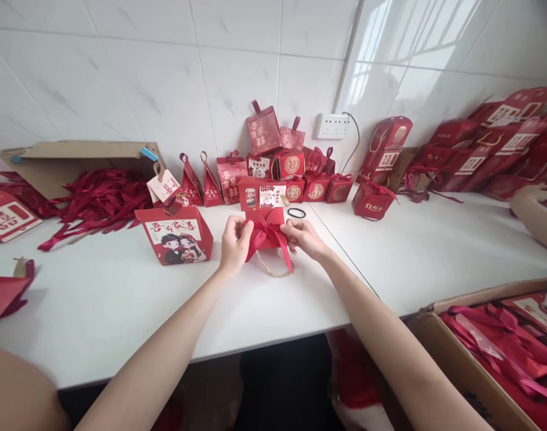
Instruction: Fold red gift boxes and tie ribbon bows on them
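Observation:
A small red gift box (264, 214) stands on the white table in front of me, with a red ribbon (267, 231) tied in a bow at its front. My left hand (234, 242) pinches the left side of the bow between thumb and fingers. On the other side my right hand (306, 238) pinches the right part of the same ribbon. A twisted gold cord (271, 272) hangs in a loop below the bow. To the left is a red box with a printed couple (177, 236). Just behind my right hand lies a black ring (296, 212).
Several finished-looking red boxes (316, 189) line the tiled wall under a socket strip (333, 126). Loose red ribbons (109, 200) spill from a cardboard box (82, 152) at left. Another open carton (428, 326) stands at lower right. Other people's arms (536, 209) show at both edges.

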Tool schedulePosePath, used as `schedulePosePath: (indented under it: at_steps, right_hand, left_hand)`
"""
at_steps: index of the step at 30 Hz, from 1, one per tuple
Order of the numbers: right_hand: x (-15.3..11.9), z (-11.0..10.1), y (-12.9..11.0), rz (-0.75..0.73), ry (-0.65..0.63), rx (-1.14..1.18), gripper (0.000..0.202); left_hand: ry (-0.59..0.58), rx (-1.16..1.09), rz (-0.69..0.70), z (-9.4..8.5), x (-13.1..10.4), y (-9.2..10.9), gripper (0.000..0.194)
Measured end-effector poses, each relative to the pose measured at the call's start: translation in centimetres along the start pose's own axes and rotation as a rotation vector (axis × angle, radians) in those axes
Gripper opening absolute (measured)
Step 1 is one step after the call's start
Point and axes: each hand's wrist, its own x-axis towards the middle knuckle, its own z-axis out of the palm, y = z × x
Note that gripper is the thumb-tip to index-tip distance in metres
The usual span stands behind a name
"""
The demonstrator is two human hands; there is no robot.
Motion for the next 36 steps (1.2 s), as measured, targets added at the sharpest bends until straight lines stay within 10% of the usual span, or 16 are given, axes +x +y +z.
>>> schedulePosePath:
  at_steps: [36]
  right_hand:
    - [0.14,-0.24,0.15,0.045,-0.036,0.018,0.046]
  left_hand:
    - [0.014,-0.044,-0.106,0.01,0.43,0.09,0.019]
